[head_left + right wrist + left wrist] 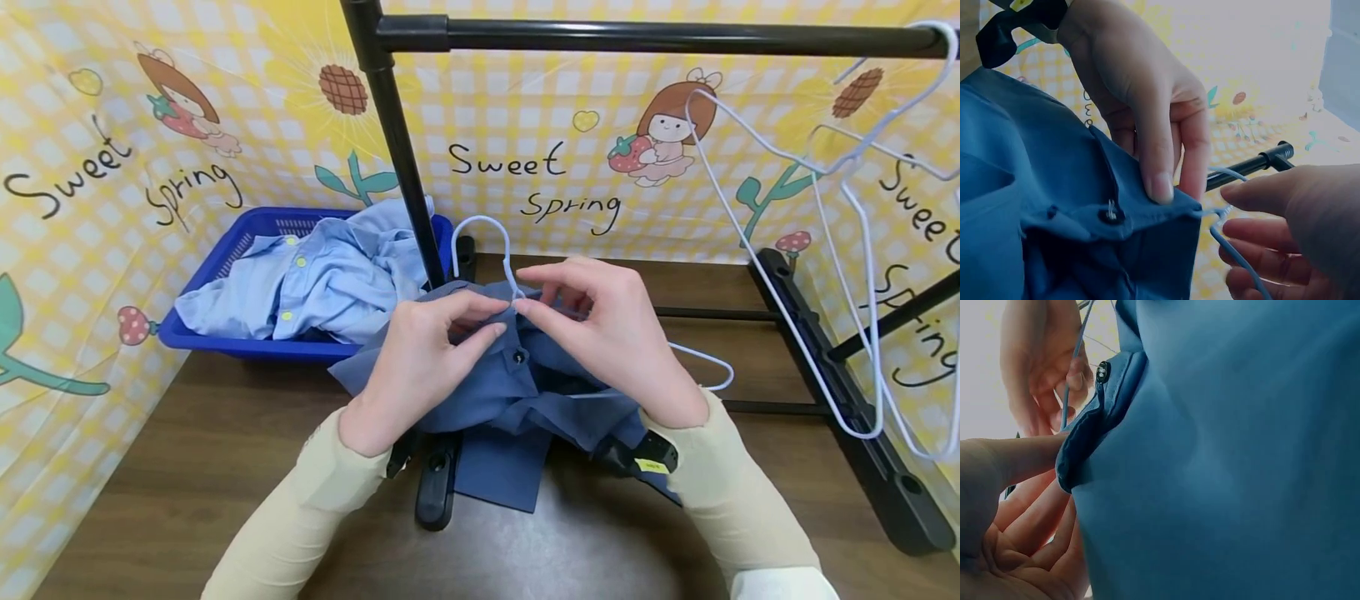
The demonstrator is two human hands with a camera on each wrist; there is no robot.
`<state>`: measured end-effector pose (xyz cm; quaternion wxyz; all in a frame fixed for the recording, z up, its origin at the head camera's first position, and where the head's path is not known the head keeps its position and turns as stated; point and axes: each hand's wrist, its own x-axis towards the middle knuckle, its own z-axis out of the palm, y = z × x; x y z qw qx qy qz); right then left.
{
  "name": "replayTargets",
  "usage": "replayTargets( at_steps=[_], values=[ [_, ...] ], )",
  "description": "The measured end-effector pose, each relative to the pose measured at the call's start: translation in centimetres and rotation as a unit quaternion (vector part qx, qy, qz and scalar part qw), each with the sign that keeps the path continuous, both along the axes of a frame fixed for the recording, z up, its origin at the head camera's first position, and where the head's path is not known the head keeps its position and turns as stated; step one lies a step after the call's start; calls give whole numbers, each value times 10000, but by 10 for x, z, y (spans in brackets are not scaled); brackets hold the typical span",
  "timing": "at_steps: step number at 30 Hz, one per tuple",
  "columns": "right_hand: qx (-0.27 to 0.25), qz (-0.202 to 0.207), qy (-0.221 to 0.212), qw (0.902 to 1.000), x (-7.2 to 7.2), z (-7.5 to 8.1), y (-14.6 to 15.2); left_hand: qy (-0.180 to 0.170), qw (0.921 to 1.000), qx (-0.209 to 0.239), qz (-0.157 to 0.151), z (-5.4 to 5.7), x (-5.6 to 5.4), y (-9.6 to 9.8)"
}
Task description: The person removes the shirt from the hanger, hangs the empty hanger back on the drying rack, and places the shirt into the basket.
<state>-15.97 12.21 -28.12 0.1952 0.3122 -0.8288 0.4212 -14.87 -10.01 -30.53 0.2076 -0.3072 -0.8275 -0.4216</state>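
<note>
A dark blue shirt (480, 408) with a dark button (519, 357) lies bunched at the foot of the rack. My left hand (431, 354) pinches the shirt's collar edge between thumb and forefinger; its thumb (1159, 169) presses on the cloth. A light blue hanger (483, 221) sits in the shirt, its hook standing up out of the collar and one shoulder end bare at the right. My right hand (611, 321) holds the twisted neck of the hanger between thumb and forefinger, beside the left fingertips. Much of the hanger is hidden under the cloth.
A blue basket (247, 344) holds light blue clothing (352, 267) behind the left hand. Above stands a black rack (600, 37), its foot bars (847, 408) on the brown table (187, 467). Two or more wire hangers (862, 258) hang from it at the right.
</note>
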Motion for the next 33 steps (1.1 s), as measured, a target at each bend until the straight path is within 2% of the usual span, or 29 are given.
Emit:
replayTargets(
  at_steps=[4,12,18,23,29,33],
  values=[
    [72,-61,1,10000,-2,0,-5,7,9999,25,-125,-2,1,2],
    [-34,-218,-226,9995,-3,-2,-4,-20,10000,59,-46,-5,-1,4],
    [-443,-301,-649,9964,-7,-3,3,51,9999,-16,-86,-4,-2,2],
    [-493,-439,-947,9933,-8,-3,13,94,9996,-235,-129,-5,-2,0],
    [-506,-699,-881,9924,-9,0,29,97,9989,-452,-85,-8,-3,-4],
    [-545,-924,-794,9911,-9,2,38,25,9990,-438,-79,-11,-5,-9]
  ],
)
